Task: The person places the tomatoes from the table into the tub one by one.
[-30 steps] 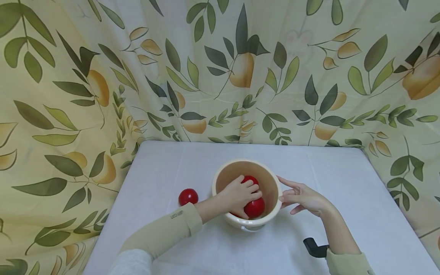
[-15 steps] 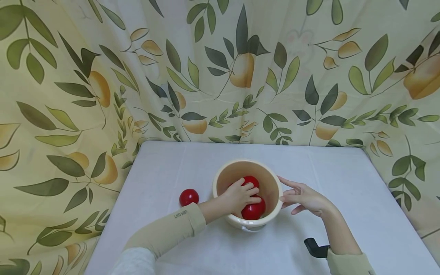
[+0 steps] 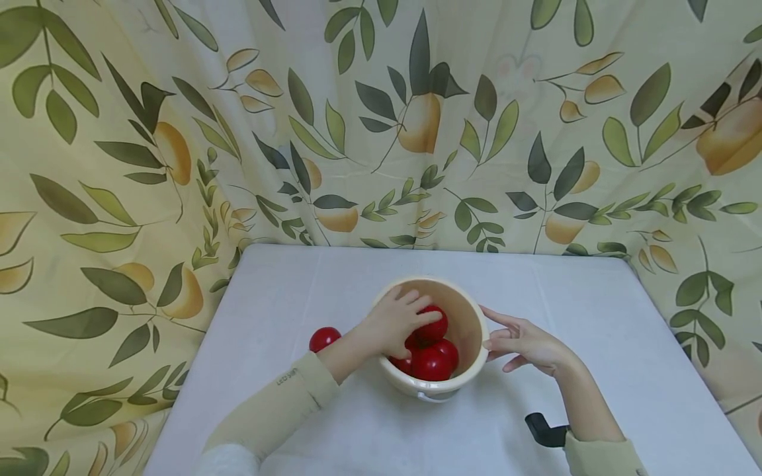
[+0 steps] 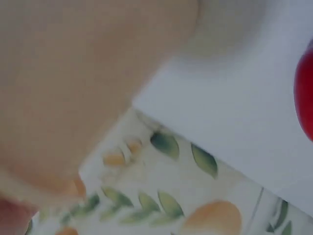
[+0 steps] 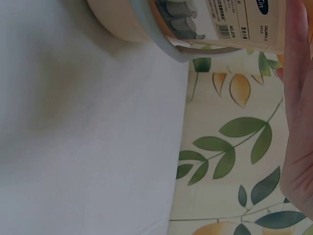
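Observation:
A cream bucket stands on the table, with several glossy red apple-like fruits inside. My left hand is over its left side. The fingers are spread, beside the uppermost red fruit; whether they touch it is unclear. My right hand rests its extended fingertips against the bucket's right side. In the right wrist view the bucket shows a printed label and a pale handle, with the hand along the right edge. The left wrist view is mostly blocked by a blurred hand.
Another red fruit lies on the white-covered table, left of the bucket and partly behind the left forearm. A black strap piece sticks out at the right wrist. A leaf-and-fruit patterned curtain hangs behind and at the sides.
My left hand has lifted and drawn back left from among the red fruits, its fingers spreading. More of the fruits show in the bucket now. The right hand stays at the bucket's side.

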The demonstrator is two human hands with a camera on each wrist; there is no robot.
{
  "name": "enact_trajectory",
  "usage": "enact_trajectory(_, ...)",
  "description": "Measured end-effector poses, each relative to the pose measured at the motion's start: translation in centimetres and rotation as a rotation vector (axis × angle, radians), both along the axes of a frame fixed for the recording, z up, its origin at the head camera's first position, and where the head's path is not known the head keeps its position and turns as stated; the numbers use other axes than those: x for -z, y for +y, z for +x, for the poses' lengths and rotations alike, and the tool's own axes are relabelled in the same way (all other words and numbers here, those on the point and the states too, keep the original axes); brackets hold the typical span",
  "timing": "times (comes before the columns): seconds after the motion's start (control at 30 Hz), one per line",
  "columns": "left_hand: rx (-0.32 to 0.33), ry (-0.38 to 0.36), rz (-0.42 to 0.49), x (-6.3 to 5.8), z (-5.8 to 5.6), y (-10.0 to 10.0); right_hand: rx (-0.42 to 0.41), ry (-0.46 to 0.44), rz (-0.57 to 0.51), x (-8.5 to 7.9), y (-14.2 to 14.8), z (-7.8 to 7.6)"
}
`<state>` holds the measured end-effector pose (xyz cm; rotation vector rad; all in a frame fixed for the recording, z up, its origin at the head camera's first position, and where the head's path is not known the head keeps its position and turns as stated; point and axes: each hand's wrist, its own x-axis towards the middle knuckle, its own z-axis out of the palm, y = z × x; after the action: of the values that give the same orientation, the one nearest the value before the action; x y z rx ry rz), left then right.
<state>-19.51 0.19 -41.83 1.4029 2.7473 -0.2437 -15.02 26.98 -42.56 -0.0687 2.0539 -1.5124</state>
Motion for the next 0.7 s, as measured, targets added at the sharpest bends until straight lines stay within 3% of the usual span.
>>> enact_trajectory(0.17,-0.158,0.074,0.172,-1.9,-1.4,-3.7,0.0,0.0,0.008,0.0,0.0,0.0)
enact_trajectory(0.33,-0.32,0.131,0.25,-2.1,-2.2,-7.7,0.0,-0.004,0.009,-0.1,0.0,-0.1)
enact_trajectory(0.5,-0.449,0.076,0.329,-0.8,-1.6,-10.7,-0.002,-0.002,0.01,0.0,0.0,-0.1)
enact_trajectory(0.7,-0.546,-0.01,0.349,2.5,-0.1,-13.5,-0.002,-0.005,0.003,0.1,0.1,-0.1)
